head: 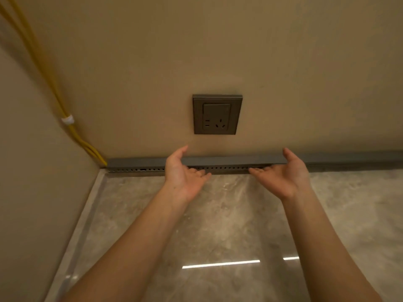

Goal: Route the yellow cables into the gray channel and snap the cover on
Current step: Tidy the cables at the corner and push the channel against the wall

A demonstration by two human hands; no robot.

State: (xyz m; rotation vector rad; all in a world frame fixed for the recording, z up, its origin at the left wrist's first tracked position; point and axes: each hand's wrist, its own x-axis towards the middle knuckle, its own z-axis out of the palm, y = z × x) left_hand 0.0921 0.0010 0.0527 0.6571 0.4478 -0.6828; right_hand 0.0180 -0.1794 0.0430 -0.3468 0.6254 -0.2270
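Here, at the far left, the yellow cables [43,68] run down the corner of the wall, bound by a white tie [68,120], and enter the left end of the gray channel [135,170] where wall meets floor [218,225]. The channel lies along the base of the wall, its slotted lower edge showing. The cover [231,160] sits along the top of the channel, under the dark wall socket [217,114]. The left hand [184,171] grasps the cover, thumb on top and fingers [201,172] curled beneath. Further right, the right hand [283,173] grips the cover's right end the same way, thumb above, fingers below. Whether the cover is fully seated cannot be told.
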